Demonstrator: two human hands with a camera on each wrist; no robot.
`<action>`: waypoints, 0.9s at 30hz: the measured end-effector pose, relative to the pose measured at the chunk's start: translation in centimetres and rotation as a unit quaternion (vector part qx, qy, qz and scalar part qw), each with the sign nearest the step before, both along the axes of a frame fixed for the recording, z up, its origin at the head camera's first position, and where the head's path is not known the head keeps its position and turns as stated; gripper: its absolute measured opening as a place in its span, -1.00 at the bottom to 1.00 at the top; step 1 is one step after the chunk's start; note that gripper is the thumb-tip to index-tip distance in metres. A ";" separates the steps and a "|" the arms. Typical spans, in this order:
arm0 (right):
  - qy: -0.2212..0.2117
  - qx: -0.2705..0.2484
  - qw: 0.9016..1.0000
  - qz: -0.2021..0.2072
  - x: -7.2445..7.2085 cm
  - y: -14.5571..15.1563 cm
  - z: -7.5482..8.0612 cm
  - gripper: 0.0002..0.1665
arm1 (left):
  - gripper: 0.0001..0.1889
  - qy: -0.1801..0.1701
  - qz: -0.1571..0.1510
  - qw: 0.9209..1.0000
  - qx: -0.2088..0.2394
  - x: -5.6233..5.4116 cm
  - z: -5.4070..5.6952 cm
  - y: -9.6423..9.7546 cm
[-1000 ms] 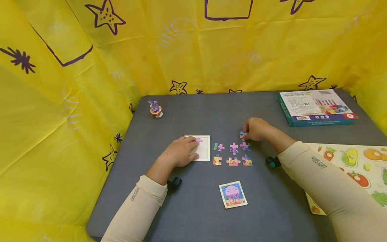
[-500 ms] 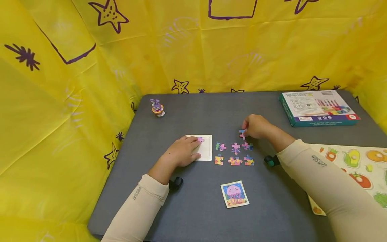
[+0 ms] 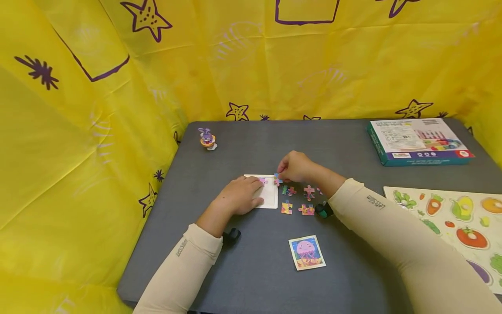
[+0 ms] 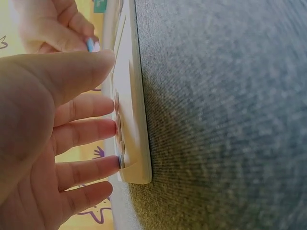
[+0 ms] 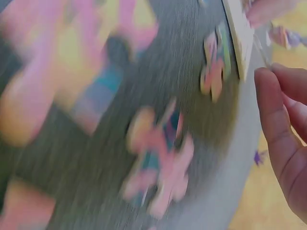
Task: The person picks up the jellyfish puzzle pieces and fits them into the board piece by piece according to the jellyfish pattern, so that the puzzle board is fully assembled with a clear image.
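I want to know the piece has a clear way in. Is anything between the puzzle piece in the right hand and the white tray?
Nothing visible. The right hand pinches the puzzle piece right at the white tray edge; the left hand rests on the tray's left part.

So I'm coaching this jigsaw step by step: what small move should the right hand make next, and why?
Probably lower the small blue-and-pink jigsaw piece into the white square puzzle tray, beside the pink piece already seated there. The right hand pinches it just at the tray's right edge, while the left hand rests on the tray, steadying it.
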State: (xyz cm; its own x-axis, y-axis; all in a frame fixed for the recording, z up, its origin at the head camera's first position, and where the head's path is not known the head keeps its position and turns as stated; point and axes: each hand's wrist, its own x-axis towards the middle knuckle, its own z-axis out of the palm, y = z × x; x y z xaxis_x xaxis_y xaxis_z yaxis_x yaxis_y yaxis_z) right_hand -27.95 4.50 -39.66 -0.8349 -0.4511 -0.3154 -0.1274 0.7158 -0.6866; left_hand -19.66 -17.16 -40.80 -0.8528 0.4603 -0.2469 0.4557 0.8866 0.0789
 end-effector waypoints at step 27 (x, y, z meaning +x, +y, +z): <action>0.086 0.124 0.984 0.090 1.0 0.8 0.5 -0.84 | -0.39 0.001 0.002 1.000 -0.019 0.0 -0.1 0.4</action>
